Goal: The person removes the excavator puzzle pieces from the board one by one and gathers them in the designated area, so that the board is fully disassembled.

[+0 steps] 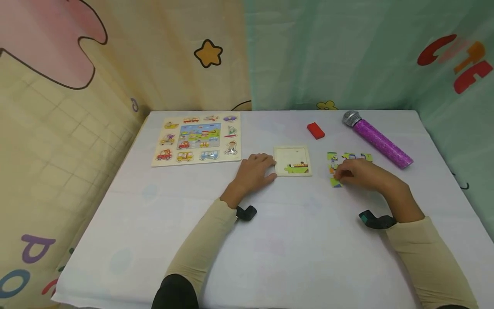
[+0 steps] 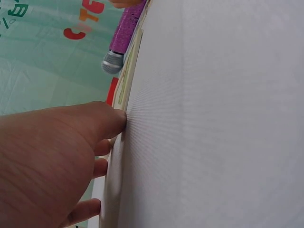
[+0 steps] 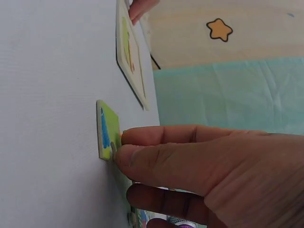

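Observation:
A small cream puzzle board (image 1: 292, 161) lies in front of me, with a few joined pieces along its bottom showing a green field and a vehicle with riders. My left hand (image 1: 254, 171) rests at the board's left edge, thumb and fingers spread and straight. The right hand (image 1: 359, 173) is over a group of loose green puzzle pieces to the right of the board. Its thumb and index finger pinch a puzzle piece in that group, mostly hidden by the fingertips. Beside those fingertips, a green-and-blue puzzle piece (image 3: 108, 130) shows in the right wrist view.
A larger wooden vehicle puzzle (image 1: 235, 150) lies at the back left. Behind the small board is a red block (image 1: 316, 131). A purple glittery toy microphone (image 1: 382, 141) lies at the back right. Printed curtains (image 1: 332, 51) hang behind the white-covered table (image 1: 293, 257).

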A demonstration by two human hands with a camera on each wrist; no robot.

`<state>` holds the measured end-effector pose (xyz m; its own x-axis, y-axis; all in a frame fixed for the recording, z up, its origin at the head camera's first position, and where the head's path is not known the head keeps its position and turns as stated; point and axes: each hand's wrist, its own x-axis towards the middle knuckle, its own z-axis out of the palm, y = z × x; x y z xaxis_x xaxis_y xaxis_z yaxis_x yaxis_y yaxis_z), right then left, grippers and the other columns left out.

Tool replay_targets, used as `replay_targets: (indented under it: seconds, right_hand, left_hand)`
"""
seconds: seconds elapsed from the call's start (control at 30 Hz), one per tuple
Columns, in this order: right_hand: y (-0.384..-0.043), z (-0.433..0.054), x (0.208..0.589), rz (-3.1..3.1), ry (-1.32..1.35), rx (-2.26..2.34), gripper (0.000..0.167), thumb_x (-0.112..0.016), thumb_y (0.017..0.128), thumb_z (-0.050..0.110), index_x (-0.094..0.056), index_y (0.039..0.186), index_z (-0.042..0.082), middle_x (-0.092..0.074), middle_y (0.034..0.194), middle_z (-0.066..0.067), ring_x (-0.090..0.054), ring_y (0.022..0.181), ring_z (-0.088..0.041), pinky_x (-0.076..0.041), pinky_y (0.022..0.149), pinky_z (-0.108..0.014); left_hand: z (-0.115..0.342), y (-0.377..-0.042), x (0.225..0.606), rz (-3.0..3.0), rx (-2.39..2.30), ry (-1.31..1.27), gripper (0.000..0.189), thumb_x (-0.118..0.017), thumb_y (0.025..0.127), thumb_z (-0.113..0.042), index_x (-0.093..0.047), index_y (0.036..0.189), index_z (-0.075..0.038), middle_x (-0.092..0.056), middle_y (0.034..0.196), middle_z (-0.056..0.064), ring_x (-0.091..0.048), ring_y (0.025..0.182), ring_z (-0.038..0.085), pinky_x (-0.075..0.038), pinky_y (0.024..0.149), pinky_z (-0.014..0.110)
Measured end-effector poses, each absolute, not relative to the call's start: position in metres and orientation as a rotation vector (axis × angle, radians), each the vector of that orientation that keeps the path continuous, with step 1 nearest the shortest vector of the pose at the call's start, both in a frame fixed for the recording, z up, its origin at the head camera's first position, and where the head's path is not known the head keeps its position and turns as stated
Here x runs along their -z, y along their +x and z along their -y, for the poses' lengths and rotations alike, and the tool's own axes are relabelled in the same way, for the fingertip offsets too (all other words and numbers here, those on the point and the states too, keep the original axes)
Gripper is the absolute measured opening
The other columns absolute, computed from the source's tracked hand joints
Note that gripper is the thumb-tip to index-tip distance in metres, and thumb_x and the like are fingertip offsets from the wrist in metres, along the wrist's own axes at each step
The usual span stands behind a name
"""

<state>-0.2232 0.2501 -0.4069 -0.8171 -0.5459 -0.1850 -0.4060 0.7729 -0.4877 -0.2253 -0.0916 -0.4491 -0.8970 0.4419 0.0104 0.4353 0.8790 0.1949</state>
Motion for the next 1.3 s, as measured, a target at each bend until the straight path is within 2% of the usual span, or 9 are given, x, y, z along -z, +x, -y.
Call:
replay_targets:
  seconds: [0.4,0.53,0.63,0.83,0.97,1.13,1.3]
  right_hand:
    - [-0.219,-0.251,0.407,-2.653,-0.707,0.645,0.014,-0.072,0.091,0.001,-0.075,0.101,0.011,-0.071,0.102,-0.001,-0.063,0.098,-0.023,-0.053,0.087,-0.048]
    - [-0.222,-0.247,0.406,-2.709,-0.756,0.706,0.012,-0.072,0.093,0.004,-0.074,0.105,0.007,-0.07,0.099,-0.001,-0.063,0.095,-0.022,-0.053,0.084,-0.045]
    - [-0.228,-0.235,0.406,-2.732,-0.798,0.777,0.016,-0.072,0.095,0.008,-0.071,0.11,0.003,-0.069,0.102,-0.004,-0.062,0.097,-0.024,-0.053,0.085,-0.046]
    - [-0.248,-0.191,0.412,-2.7,-0.828,0.792,0.028,-0.072,0.096,0.014,-0.07,0.121,0.002,-0.065,0.113,-0.01,-0.058,0.109,-0.03,-0.048,0.096,-0.051]
    - [-0.257,-0.165,0.42,-2.668,-0.846,0.696,0.036,-0.075,0.093,0.014,-0.069,0.126,0.001,-0.06,0.116,-0.014,-0.056,0.105,-0.029,-0.048,0.097,-0.048]
    - [-0.258,-0.152,0.422,-2.659,-0.806,0.631,0.028,-0.076,0.091,0.009,-0.072,0.117,0.002,-0.06,0.106,-0.01,-0.056,0.092,-0.025,-0.05,0.088,-0.042]
    - [-0.259,-0.149,0.42,-2.627,-0.742,0.677,0.023,-0.076,0.09,0.007,-0.07,0.113,0.003,-0.061,0.1,-0.008,-0.056,0.09,-0.025,-0.05,0.087,-0.042]
  left_hand:
    - [0.091,-0.225,0.448,-3.006,-0.29,0.696,0.046,-0.06,0.101,-0.045,-0.057,0.141,-0.023,-0.05,0.148,-0.001,-0.044,0.133,0.028,-0.041,0.099,0.047]
    - [0.09,-0.225,0.447,-3.009,-0.293,0.699,0.046,-0.06,0.101,-0.045,-0.057,0.141,-0.023,-0.05,0.148,-0.001,-0.044,0.133,0.028,-0.041,0.099,0.048]
    - [0.09,-0.225,0.447,-3.012,-0.288,0.7,0.046,-0.06,0.101,-0.045,-0.057,0.141,-0.023,-0.05,0.148,-0.001,-0.045,0.133,0.028,-0.041,0.099,0.048]
    - [0.09,-0.225,0.447,-3.01,-0.278,0.699,0.047,-0.061,0.101,-0.045,-0.057,0.141,-0.022,-0.051,0.148,0.0,-0.045,0.133,0.028,-0.042,0.099,0.047]
    - [0.09,-0.224,0.447,-3.005,-0.279,0.7,0.046,-0.061,0.101,-0.045,-0.057,0.141,-0.022,-0.051,0.148,0.0,-0.046,0.133,0.028,-0.042,0.099,0.047]
    - [0.09,-0.224,0.447,-3.007,-0.284,0.711,0.045,-0.06,0.101,-0.045,-0.058,0.14,-0.023,-0.052,0.146,-0.001,-0.046,0.132,0.028,-0.042,0.098,0.048]
    - [0.09,-0.226,0.449,-3.018,-0.271,0.714,0.045,-0.06,0.101,-0.046,-0.058,0.14,-0.023,-0.052,0.146,-0.002,-0.046,0.132,0.027,-0.043,0.098,0.048]
